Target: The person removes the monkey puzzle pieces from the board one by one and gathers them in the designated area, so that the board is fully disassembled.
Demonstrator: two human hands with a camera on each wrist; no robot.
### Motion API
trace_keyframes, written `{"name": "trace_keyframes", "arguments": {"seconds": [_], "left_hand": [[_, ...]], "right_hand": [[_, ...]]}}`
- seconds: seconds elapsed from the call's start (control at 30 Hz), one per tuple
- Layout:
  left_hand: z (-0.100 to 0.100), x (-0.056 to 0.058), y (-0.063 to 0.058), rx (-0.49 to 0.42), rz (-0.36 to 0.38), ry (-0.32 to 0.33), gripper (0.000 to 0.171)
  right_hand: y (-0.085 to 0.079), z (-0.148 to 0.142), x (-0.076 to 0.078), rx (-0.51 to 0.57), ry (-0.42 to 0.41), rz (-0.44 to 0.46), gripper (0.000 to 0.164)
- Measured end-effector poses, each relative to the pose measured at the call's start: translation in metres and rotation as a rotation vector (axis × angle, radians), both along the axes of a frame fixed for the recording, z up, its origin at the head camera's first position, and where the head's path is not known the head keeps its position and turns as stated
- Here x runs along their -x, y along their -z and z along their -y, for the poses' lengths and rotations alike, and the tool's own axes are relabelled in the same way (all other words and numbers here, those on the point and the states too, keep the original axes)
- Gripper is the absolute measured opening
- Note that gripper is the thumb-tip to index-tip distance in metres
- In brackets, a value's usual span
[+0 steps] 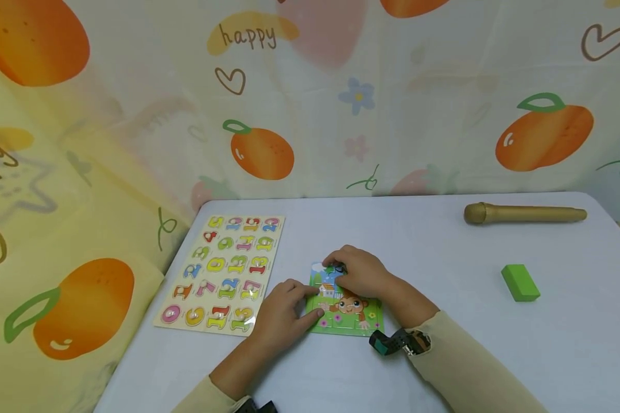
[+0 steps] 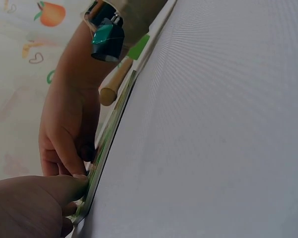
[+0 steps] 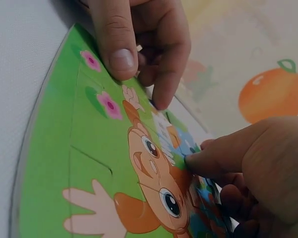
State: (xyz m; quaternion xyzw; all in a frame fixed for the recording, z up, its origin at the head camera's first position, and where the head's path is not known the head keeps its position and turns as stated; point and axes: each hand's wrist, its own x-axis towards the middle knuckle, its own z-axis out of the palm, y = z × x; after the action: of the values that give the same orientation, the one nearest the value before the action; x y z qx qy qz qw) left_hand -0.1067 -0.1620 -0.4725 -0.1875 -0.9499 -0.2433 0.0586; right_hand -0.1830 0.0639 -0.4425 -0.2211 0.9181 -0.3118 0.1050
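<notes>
A small jigsaw puzzle [image 1: 341, 324] with a cartoon monkey on green grass lies on the white table. From its left side my left hand [image 1: 284, 312] steadies it, thumb and index finger extended onto the left edge. My right hand [image 1: 364, 272] is over the upper part, its thumb and curled fingers pinching a blue puzzle piece [image 3: 204, 191] there. That hand covers the puzzle's upper right, so the piece's outline is mostly hidden. In the right wrist view, the left thumb [image 3: 121, 54] touches the green border area, and seams between pieces show around the monkey.
Left of the puzzle lies a number board [image 1: 222, 275] with colourful knobbed numerals. A tan toy microphone [image 1: 527, 213] lies at the back right, with a green block [image 1: 520, 283] nearer on the right. A fruit-printed curtain [image 1: 310, 115] hangs behind the table [image 1: 418, 229].
</notes>
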Motion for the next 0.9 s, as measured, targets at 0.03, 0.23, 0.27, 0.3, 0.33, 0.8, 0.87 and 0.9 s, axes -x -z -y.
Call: {"name": "trace_keyframes", "arguments": {"seconds": [0.03,0.23,0.27,0.3,0.33,0.8,0.87,0.9], "left_hand": [[0.0001,0.0002,0.0001,0.001,0.002,0.000,0.039],[-0.0001,0.0006,-0.0007,0.003,0.008,-0.002,0.038],[-0.0002,0.0006,-0.0009,0.003,0.009,-0.002,0.038],[-0.0003,0.0007,-0.0009,0.001,0.010,-0.002,0.038],[-0.0003,0.0006,-0.0012,-0.002,0.013,-0.001,0.038],[0.0005,0.0034,-0.0012,-0.061,0.052,-0.010,0.038],[0.0005,0.0041,-0.0008,-0.062,0.050,-0.016,0.037],[0.0005,0.0043,-0.0008,-0.068,0.052,-0.020,0.037]], "right_hand": [[-0.0001,-0.0002,0.0002,0.004,0.001,0.006,0.036],[-0.0010,-0.0004,0.0002,0.039,0.020,0.039,0.036],[-0.0008,-0.0004,0.0004,0.047,0.024,0.046,0.035],[-0.0005,-0.0003,0.0006,0.054,0.029,0.052,0.035],[-0.0003,-0.0001,0.0008,0.061,0.033,0.058,0.035],[0.0002,0.0041,0.0001,0.136,0.104,0.087,0.022],[0.0009,0.0041,-0.0005,0.148,0.120,0.084,0.020],[0.0015,0.0040,-0.0007,0.155,0.127,0.083,0.019]]}}
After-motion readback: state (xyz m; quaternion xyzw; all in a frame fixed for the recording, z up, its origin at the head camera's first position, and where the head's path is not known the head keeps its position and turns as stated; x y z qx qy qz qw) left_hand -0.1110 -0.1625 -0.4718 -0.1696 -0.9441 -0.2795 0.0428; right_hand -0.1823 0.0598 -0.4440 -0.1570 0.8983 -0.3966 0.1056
